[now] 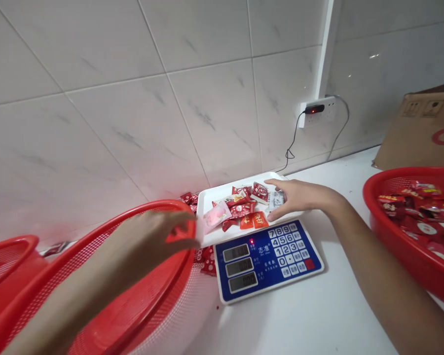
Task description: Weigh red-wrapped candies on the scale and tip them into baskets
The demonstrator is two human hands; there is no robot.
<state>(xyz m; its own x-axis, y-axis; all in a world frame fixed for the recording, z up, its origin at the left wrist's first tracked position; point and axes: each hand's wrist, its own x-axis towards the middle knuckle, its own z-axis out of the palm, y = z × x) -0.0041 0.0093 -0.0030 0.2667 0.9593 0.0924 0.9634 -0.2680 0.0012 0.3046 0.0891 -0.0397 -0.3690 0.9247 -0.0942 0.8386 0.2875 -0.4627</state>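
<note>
A white tray [203,202] on top of a blue-and-white digital scale [268,261] holds several wrapped sweets, mostly red packets [242,210], with a pink packet [216,215] at its left. My right hand [298,197] reaches over the tray's right side, thumb and fingers spread around a small white packet [276,199]; whether it touches the packet is unclear. At the tray's left edge is my left hand [166,229], blurred, over the rim of a red mesh basket [177,286]. A gap shows between its thumb and fingers.
On the right, a red basket [377,222] is full of wrapped sweets, with a cardboard box [418,133] behind it. Another red basket [11,246] stands far left. Loose red packets [209,261] lie beside the scale. A cable [294,138] hangs from the wall socket [327,111].
</note>
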